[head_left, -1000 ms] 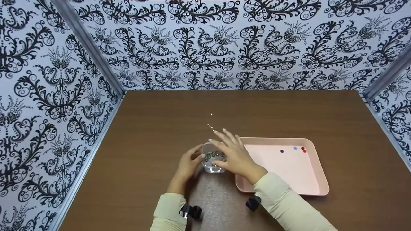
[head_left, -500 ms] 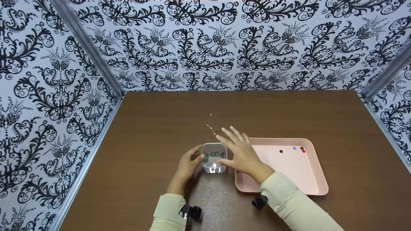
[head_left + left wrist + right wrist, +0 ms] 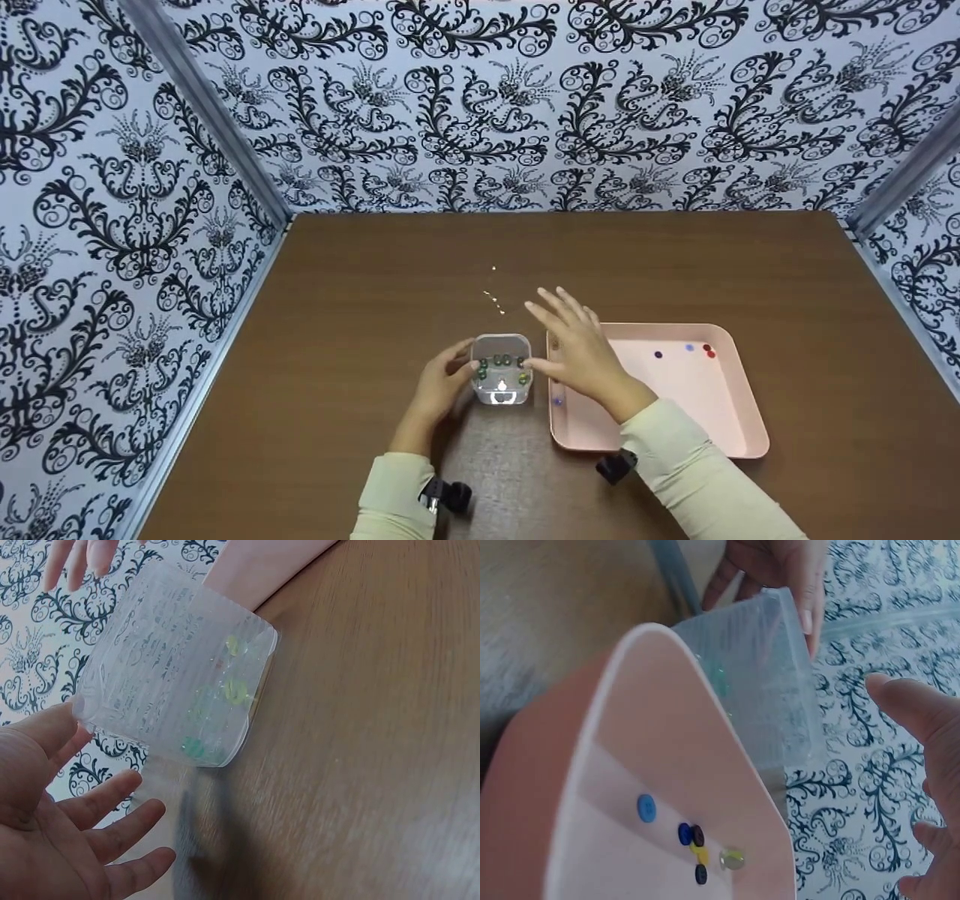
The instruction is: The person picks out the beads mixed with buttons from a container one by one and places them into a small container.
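A clear plastic container point(image 3: 501, 397) stands on the brown table, holding several green and yellowish glass marbles point(image 3: 498, 360). My left hand point(image 3: 441, 384) is at its left side; thumb and forefinger touch the wall near the rim, while the other fingers spread loosely apart. My right hand point(image 3: 589, 356) hovers over the left edge of a pink tray point(image 3: 739, 390), fingers extended and nothing held. Its thumb is close to the container's right rim and stands apart from it in the right wrist view. Several buttons point(image 3: 646, 808) and a clear marble point(image 3: 732, 858) lie in the tray.
Dark, blue and red buttons point(image 3: 709, 350) lie near the tray's far right corner. Small bright specks point(image 3: 493, 300) show on the table behind the container. Patterned walls point(image 3: 495, 112) enclose the table's back and sides.
My right hand has drawn back rightward from over the container, uncovering the marbles at its right side. The left hand and the container have stayed in place.
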A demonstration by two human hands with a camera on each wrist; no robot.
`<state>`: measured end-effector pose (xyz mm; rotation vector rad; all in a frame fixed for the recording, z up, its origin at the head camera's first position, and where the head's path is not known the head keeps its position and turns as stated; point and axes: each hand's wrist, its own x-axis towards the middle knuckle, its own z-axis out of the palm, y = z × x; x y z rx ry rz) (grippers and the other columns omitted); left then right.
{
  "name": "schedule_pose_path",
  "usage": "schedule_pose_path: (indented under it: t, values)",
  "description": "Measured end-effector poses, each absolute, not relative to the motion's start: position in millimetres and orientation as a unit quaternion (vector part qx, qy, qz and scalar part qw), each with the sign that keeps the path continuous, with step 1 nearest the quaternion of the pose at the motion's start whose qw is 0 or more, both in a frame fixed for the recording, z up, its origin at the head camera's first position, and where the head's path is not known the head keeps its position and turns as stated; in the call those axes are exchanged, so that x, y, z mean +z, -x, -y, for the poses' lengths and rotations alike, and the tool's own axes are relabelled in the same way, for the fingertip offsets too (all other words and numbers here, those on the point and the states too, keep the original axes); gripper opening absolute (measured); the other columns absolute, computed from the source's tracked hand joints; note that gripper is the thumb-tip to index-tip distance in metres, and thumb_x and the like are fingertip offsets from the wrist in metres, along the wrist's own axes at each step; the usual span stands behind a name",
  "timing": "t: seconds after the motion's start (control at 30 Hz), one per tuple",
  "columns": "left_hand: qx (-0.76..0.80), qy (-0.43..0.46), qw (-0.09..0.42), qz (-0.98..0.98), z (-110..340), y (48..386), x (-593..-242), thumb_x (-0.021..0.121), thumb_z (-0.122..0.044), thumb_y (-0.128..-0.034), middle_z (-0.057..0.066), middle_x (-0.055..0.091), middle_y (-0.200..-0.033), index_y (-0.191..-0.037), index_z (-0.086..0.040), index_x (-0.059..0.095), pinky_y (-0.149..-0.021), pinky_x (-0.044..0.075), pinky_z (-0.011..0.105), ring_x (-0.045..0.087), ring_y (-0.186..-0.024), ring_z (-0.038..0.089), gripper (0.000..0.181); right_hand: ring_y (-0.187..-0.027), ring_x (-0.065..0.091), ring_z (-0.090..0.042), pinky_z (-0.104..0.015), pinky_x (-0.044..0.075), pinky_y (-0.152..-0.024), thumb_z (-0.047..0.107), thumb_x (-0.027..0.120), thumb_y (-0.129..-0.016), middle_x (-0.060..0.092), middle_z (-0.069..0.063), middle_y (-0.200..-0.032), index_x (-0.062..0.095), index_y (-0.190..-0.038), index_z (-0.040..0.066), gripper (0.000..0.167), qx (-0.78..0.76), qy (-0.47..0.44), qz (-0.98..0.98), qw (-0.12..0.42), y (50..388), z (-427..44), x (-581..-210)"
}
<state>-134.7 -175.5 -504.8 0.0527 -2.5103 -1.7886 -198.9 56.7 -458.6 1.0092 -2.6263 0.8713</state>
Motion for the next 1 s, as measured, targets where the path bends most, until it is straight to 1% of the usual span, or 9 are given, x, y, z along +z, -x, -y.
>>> schedule_pose_path:
  t: [0.17,0.3,0.43,0.73,1.0]
  values:
    - [-0.59,-0.013,0.026,0.807,176,134,-502,0.06,-0.005,-0.0932,0.029,0.058,-0.124,-0.131,0.008,0.052,-0.096,0.048,0.048,0.057,-0.116,0.042,0.041,-0.142,0.026,-0.036,-0.066,0.022,-0.109,0.032,0.084,-0.072,0.037,-0.009,-0.153,0.048,-0.143,0.014,0.081,0.327,-0.314,0.886,0.098,202,-62,-456]
    - [-0.595,-0.011,0.024,0.803,176,133,-500,0.059,-0.004,-0.0934,0.031,0.058,-0.123,-0.131,0.01,0.051,-0.096,0.047,0.051,0.057,-0.115,0.043,0.04,-0.142,0.027,-0.035,-0.064,0.023,-0.109,0.031,0.083,-0.073,0.038,-0.007,-0.152,0.048,-0.143,0.014,0.08,0.342,-0.305,0.884,0.09,204,-65,-457]
    - [-0.596,-0.007,0.028,0.802,176,134,-501,0.059,-0.002,-0.0931,0.033,0.057,-0.123,-0.13,0.012,0.05,-0.096,0.047,0.052,0.057,-0.114,0.045,0.041,-0.142,0.028,-0.035,-0.063,0.024,-0.109,0.03,0.083,-0.073,0.04,-0.008,-0.151,0.049,-0.141,0.012,0.078,0.362,-0.294,0.88,0.086,206,-67,-460]
    - [-0.594,-0.008,0.028,0.804,176,133,-501,0.06,-0.004,-0.0927,0.031,0.058,-0.123,-0.13,0.011,0.052,-0.097,0.047,0.05,0.057,-0.114,0.043,0.041,-0.141,0.03,-0.035,-0.062,0.022,-0.11,0.025,0.083,-0.075,0.042,-0.011,-0.149,0.049,-0.141,0.01,0.075,0.415,-0.267,0.866,0.083,209,-71,-465]
    - [-0.593,-0.015,0.026,0.804,176,132,-499,0.06,-0.005,-0.0929,0.03,0.059,-0.123,-0.131,0.009,0.052,-0.097,0.047,0.05,0.058,-0.114,0.043,0.041,-0.138,0.035,-0.035,-0.055,0.027,-0.112,0.022,0.083,-0.076,0.046,-0.013,-0.146,0.051,-0.14,0.009,0.073,0.449,-0.254,0.852,0.088,212,-75,-467]
